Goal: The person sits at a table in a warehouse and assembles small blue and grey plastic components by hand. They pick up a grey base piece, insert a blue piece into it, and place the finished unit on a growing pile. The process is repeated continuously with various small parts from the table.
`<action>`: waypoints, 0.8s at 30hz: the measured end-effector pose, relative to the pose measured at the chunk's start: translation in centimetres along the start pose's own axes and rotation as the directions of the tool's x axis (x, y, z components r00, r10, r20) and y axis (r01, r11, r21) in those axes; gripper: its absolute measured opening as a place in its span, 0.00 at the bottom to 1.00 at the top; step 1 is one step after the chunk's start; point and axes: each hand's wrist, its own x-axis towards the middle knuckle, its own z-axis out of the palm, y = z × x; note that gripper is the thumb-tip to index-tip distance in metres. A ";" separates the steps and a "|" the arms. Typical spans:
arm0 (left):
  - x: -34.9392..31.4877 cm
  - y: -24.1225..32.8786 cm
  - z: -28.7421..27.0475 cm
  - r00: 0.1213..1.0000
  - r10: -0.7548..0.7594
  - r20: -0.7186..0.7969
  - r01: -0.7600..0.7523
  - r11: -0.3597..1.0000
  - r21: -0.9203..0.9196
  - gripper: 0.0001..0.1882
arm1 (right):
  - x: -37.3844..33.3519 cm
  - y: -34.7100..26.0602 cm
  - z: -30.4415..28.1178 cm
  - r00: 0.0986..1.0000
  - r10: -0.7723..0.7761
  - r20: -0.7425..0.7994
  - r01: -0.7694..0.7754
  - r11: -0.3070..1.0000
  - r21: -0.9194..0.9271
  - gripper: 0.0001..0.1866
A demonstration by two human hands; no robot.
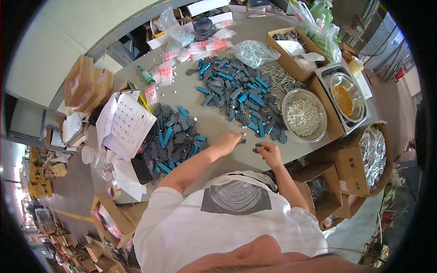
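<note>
My left hand (pixel 228 143) is closed, its fingertips pinching a small dark part (pixel 244 141) too small to make out further. Just to its right, my right hand (pixel 271 155) grips another small dark piece (pixel 257 148) between thumb and fingers. The two pieces are close together but apart, above the near edge of the grey table. Beyond my hands spreads a large pile of dark grey and blue plastic pieces (pixel 236 91). A second pile of the same pieces (pixel 168 136) lies to the left of my left forearm.
At the right stand a clear bowl of small white parts (pixel 304 113), loose screws (pixel 278 78) and a metal bowl of yellow bits (pixel 344 98). A clipboard with papers (pixel 129 118) lies left. Plastic bags (pixel 255 53) and a small fan (pixel 203 27) are at the back; cardboard boxes (pixel 325 182) stand near my right arm.
</note>
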 end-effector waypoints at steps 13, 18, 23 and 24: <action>-0.3 -0.5 3.6 0.984 -0.116 -0.131 0.127 0.989 0.072 0.15 | 0.9 -0.6 2.0 0.999 0.023 0.033 -0.036 0.871 0.490 0.20; -1.2 -0.9 5.1 0.936 -0.343 -0.077 0.209 0.718 -0.664 0.17 | 0.5 -0.2 2.4 0.991 0.114 0.070 -0.133 0.892 0.432 0.24; -2.7 4.1 0.6 0.862 -0.425 0.277 0.331 0.057 -0.942 0.21 | -0.5 -1.4 3.5 0.947 -0.261 -0.185 0.227 0.956 -0.184 0.17; -3.0 4.4 0.4 0.867 -0.423 0.264 0.302 0.025 -0.953 0.22 | -0.7 -2.2 3.8 0.889 -0.406 -0.212 0.310 0.874 -0.374 0.15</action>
